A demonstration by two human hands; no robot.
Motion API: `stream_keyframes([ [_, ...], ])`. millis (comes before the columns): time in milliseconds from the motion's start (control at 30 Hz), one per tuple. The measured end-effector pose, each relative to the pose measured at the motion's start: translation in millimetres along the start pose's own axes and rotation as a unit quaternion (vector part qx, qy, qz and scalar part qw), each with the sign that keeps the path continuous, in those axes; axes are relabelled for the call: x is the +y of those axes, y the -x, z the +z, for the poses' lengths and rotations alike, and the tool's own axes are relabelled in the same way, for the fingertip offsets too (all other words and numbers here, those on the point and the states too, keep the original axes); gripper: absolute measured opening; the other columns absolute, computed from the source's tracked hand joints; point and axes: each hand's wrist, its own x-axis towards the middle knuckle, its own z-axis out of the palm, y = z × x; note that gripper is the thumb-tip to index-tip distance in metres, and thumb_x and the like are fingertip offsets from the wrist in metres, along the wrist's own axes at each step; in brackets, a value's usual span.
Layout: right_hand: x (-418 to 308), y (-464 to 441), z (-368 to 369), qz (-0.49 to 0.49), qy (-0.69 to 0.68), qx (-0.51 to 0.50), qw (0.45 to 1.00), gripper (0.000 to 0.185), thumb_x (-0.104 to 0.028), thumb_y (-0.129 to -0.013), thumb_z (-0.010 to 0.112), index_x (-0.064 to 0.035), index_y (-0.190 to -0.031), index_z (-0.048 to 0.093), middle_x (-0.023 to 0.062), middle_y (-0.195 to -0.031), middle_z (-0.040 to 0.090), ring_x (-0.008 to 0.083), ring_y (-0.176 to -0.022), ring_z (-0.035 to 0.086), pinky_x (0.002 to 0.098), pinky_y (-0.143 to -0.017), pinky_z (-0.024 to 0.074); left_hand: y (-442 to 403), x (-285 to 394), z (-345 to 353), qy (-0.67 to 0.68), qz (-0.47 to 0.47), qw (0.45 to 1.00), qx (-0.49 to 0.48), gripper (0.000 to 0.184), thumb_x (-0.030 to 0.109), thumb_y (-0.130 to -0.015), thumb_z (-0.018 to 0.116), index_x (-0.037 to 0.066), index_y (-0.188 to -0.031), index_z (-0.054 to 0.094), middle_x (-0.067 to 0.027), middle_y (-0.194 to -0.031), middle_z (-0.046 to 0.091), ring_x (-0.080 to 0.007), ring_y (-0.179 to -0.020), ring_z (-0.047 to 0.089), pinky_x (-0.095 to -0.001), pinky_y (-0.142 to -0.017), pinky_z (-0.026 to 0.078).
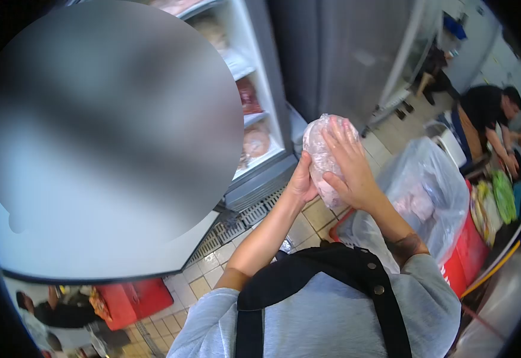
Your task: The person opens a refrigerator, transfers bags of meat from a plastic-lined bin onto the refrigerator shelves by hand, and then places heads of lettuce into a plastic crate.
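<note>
The left hand (304, 179) and right hand (350, 163) are together, pressed around a plastic-wrapped meat bundle (322, 140), pale pink, held in front of the body. The left grips its near left side; the right lies across its right side with fingers spread. Left of the hands is an open refrigerator (263, 132) with wrapped food on its shelves. Just right of the hands and nearer the body, a red crate (470, 253) holds a clear plastic liner (430, 161) with pale pink pieces (415, 204) inside. Below them is tiled floor (301, 230).
</note>
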Motion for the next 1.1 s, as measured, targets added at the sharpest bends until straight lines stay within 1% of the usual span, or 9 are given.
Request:
stream_keyframes([
  [167, -61, -50, 62, -0.124, 0.038, -0.103, 0.986, 0.081, -0.051, -0.083, 0.05, 0.0004, -0.142, 0.029, 0.0264, -0.149, 0.019, 0.0413, -0.139, 0.017, 0.0573, -0.109, 0.0108, 51, 68, -3, 0.012, 0.143, 0.985, 0.096, 0.092, 0.07, -0.077, 0.053, 0.015, -0.146, 0.026, -0.0067, -0.15, 0.027, -0.0263, -0.136, 0.031, -0.0436, -0.111, 0.029],
  [267, -68, -86, 99, -0.151, 0.038, -0.099, 0.983, 0.092, -0.066, -0.081, 0.045, 0.0001, -0.143, 0.026, 0.0262, -0.15, 0.015, 0.0422, -0.14, 0.014, 0.059, -0.108, 0.0109, 86, 104, -24, -0.04, 0.176, 0.979, 0.094, 0.107, 0.067, -0.064, 0.069, 0.012, -0.144, 0.026, -0.0113, -0.144, 0.036, -0.0278, -0.131, 0.039, -0.0467, -0.108, 0.034],
  [400, -86, -119, 124, -0.141, 0.025, -0.051, 0.988, 0.105, -0.073, -0.069, 0.055, -0.0067, -0.146, 0.026, 0.0221, -0.153, 0.011, 0.0415, -0.141, 0.011, 0.0659, -0.103, 0.0124, 111, 151, -47, -0.076, 0.169, 0.982, 0.043, 0.093, 0.03, -0.066, 0.084, 0.004, -0.139, 0.033, -0.0115, -0.133, 0.048, -0.0249, -0.121, 0.05, -0.0403, -0.103, 0.041],
  [500, -101, -150, 121, -0.176, -0.008, -0.04, 0.984, 0.102, -0.064, -0.066, 0.065, -0.0084, -0.145, 0.029, 0.0219, -0.152, 0.014, 0.0417, -0.139, 0.016, 0.0678, -0.101, 0.0154, 108, 186, -20, -0.134, 0.176, 0.968, 0.115, 0.079, 0.016, -0.07, 0.079, 0.002, -0.135, 0.037, -0.0126, -0.127, 0.052, -0.025, -0.115, 0.054, -0.0394, -0.098, 0.046],
  [633, -81, -245, 97, -0.214, -0.238, -0.079, 0.944, 0.098, -0.045, -0.067, 0.075, -0.0116, -0.146, 0.027, 0.024, -0.152, 0.011, 0.0382, -0.141, 0.012, 0.0495, -0.109, 0.0211, 76, 224, -4, -0.065, 0.217, 0.955, 0.192, 0.065, 0.004, -0.076, 0.071, -0.001, -0.133, 0.039, -0.0144, -0.123, 0.055, -0.026, -0.11, 0.057, -0.0404, -0.095, 0.048],
  [700, -78, -271, 89, -0.124, -0.254, -0.014, 0.959, 0.089, -0.031, -0.072, 0.077, -0.0053, -0.143, 0.029, 0.0219, -0.146, 0.029, 0.0365, -0.131, 0.035, 0.0382, -0.105, 0.0329, 68, 253, 18, -0.096, 0.27, 0.94, 0.187, 0.057, 0.0, -0.08, 0.065, -0.003, -0.131, 0.04, -0.0171, -0.121, 0.056, -0.0264, -0.109, 0.058, -0.0408, -0.093, 0.05],
  [867, -68, -363, 99, 0.038, -0.678, -0.226, 0.699, 0.058, -0.025, -0.084, 0.068, 0.001, -0.13, 0.044, 0.0145, -0.124, 0.056, 0.0256, -0.107, 0.06, 0.0332, -0.089, 0.0503, 26, 365, 62, -0.232, 0.373, 0.89, 0.123, 0.035, 0.001, -0.081, 0.057, -0.007, -0.115, 0.052, -0.0173, -0.107, 0.062, -0.0261, -0.096, 0.064, -0.0371, -0.084, 0.053],
  [967, -92, -447, 93, 0.06, -0.747, -0.219, 0.625, 0.036, -0.023, -0.092, 0.057, -0.0017, -0.12, 0.053, 0.0124, -0.113, 0.063, 0.0212, -0.098, 0.064, 0.0361, -0.085, 0.0541, -5, 448, 114, -0.309, 0.354, 0.87, 0.147, 0.035, 0.005, -0.084, 0.049, -0.01, -0.116, 0.05, -0.0198, -0.108, 0.061, -0.0296, -0.095, 0.064, -0.0386, -0.087, 0.054],
  [1100, -125, -567, 97, 0.038, -0.77, -0.185, 0.61, 0.031, -0.023, -0.095, 0.049, -0.0004, -0.116, 0.055, 0.0112, -0.106, 0.064, 0.0201, -0.092, 0.065, 0.0381, -0.078, 0.0569, -24, 542, 121, -0.607, 0.431, 0.553, 0.373, 0.054, 0.047, -0.093, 0.035, 0.003, -0.112, 0.061, -0.0127, -0.109, 0.065, -0.0292, -0.108, 0.057, -0.0426, -0.095, 0.039],
])
